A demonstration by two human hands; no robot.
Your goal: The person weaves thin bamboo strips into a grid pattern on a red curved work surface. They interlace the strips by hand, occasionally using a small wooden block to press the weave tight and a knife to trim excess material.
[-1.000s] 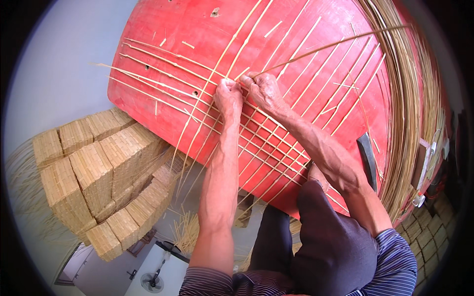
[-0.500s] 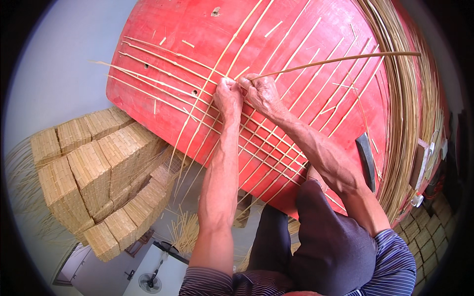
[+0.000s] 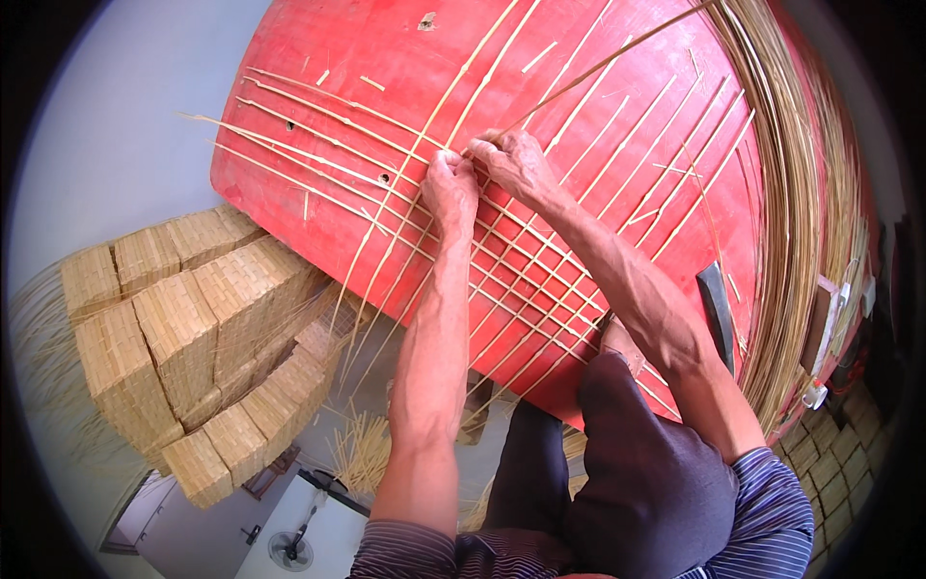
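Observation:
A long brown bamboo strip [image 3: 627, 58] rises diagonally from my right hand [image 3: 513, 166], whose fingers are pinched on it near the centre of a red curved board [image 3: 318, 43]. Just beside it, my left hand [image 3: 449, 191] is closed at a crossing in the open lattice [image 3: 526, 275] of pale strips; its fingertips seem to grip the weave, partly hidden. Pale strips run across the board in two directions, some with loose ends fanning out. My bent legs in dark trousers are below the board's lower part.
A dark curved blade [image 3: 716, 311] lies on the board at right, beside a thick bundle of long bamboo strips [image 3: 772, 193]. Stacked woven bamboo blocks [image 3: 183, 347] stand at left, cut strips [image 3: 362, 444] beneath. A standing fan [image 3: 289, 548] is at lower left.
The brown strip, which sloped nearly sideways half a second ago, now angles steeply up toward the upper right. My right hand has shifted slightly upward; my left hand has moved little.

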